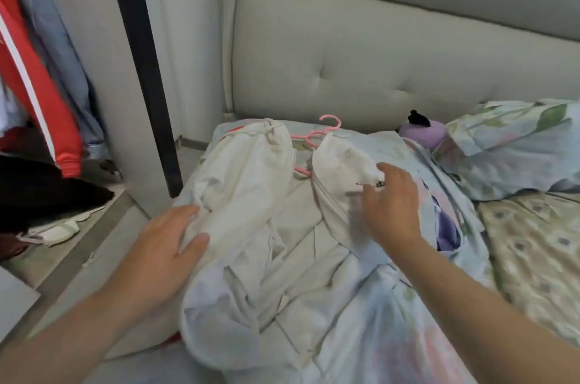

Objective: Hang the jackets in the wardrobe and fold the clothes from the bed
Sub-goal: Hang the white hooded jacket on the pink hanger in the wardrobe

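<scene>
A white jacket (251, 195) lies spread open on the bed, with pink hangers (317, 135) showing at its collar end. My left hand (163, 252) rests with relaxed fingers on the jacket's left panel near the bed's edge. Over the jacket's right panel hovers my right hand (392, 205), blurred, fingers loosely bent, next to a small metal zipper pull (378, 184). I cannot see it gripping anything. A red jacket with a white stripe (34, 76) hangs in the open wardrobe at the far left beside a blue-grey garment (59, 38).
A pale flowered duvet (392, 321) covers the bed under the jacket. A flowered pillow (518, 148) and a purple plush toy (423, 129) lie by the padded headboard (376, 63). Dark clothes (40, 195) are piled on the wardrobe floor. A narrow floor strip (78, 274) separates wardrobe and bed.
</scene>
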Available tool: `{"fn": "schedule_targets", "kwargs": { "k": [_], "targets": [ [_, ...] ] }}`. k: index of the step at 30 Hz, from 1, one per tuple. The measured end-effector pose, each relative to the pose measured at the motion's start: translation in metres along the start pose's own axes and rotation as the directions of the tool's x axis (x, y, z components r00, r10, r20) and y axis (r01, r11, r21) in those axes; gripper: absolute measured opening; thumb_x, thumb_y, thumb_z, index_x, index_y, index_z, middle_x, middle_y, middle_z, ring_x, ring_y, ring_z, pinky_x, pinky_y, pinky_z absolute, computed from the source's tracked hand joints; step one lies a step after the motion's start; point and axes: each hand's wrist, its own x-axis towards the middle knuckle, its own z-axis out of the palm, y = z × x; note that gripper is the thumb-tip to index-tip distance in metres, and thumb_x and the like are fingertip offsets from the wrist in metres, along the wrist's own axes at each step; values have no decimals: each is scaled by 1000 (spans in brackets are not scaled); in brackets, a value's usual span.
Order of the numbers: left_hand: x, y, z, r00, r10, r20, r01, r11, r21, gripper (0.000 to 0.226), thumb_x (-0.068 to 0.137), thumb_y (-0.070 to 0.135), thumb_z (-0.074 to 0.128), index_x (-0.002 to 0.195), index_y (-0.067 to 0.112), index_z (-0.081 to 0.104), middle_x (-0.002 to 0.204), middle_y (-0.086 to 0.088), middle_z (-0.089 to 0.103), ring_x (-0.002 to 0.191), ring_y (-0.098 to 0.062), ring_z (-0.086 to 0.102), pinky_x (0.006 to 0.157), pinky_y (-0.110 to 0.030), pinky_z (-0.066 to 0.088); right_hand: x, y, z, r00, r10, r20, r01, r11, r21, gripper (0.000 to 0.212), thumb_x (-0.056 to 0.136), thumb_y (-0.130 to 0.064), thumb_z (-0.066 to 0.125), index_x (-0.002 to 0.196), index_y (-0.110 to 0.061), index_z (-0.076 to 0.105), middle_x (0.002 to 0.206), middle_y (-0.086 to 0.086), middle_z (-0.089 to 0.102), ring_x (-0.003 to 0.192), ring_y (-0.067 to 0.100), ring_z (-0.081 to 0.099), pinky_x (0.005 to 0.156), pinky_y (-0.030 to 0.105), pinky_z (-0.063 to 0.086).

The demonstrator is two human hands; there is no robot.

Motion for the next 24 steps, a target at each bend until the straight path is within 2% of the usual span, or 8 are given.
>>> {"fn": "schedule_targets", "kwargs": {
  "k": [3,6,9,12,16,19,22,24],
  "targets": [
    [-84,-19,4,988,-153,-24,154,988,14,45,91,33,63,133,19,53,131,0,54,121,-26,50,96,-43,42,-119,27,-43,968,239,74,-249,954,169,29,90,-12,61,117,-22,55,116,-3,56,104,18,55,88,33,44],
    [-143,-23,11,956,-292,-2,292,955,-44,43,84,27,71,118,3,63,119,-17,62,111,-37,57,91,-47,43,-220,42,-61,746,561,358,-626,775,90,22,89,-13,66,110,-16,64,96,2,64,83,19,59,77,26,39],
    [-171,-18,17,925,-349,151,338,937,91,73,69,57,70,126,13,58,127,-9,57,118,-31,55,96,-42,44,-262,28,-59,575,623,530,-793,585,172,9,90,-15,67,89,-6,66,76,8,63,71,23,59,73,29,46],
    [-180,-11,18,924,-357,135,309,908,282,79,73,60,70,138,26,43,142,-1,40,129,-24,43,99,-37,41,-263,-4,-47,392,560,730,-920,231,316,29,95,-11,59,73,-8,41,59,10,43,52,18,41,47,29,38],
    [-164,-15,2,906,-423,21,415,897,150,82,81,43,69,148,15,30,149,-10,37,133,-33,39,102,-42,40,-253,-30,-24,227,581,782,-959,-6,282,17,94,-14,63,83,-1,62,76,14,60,70,25,55,72,37,53],
    [-154,-25,-6,884,-444,143,381,864,329,70,87,52,54,148,28,30,140,0,50,125,-27,49,95,-36,42,-249,-37,-23,222,576,787,-941,-86,328,12,94,-12,64,90,-1,63,73,14,60,66,27,57,71,40,56],
    [-154,-26,-10,944,-292,155,190,863,469,29,95,43,41,117,32,56,125,3,61,110,-22,56,85,-31,43,-248,-33,-34,245,558,793,-891,-192,411,9,99,-10,54,96,-2,59,62,13,59,50,24,56,51,37,55],
    [-157,-22,-10,953,-224,205,76,830,552,26,94,38,43,107,27,63,116,1,62,106,-20,56,83,-29,44,-240,-19,-52,300,602,740,-861,-163,482,15,101,-11,50,108,-1,59,74,14,65,59,27,61,49,34,50]
  ]
}}
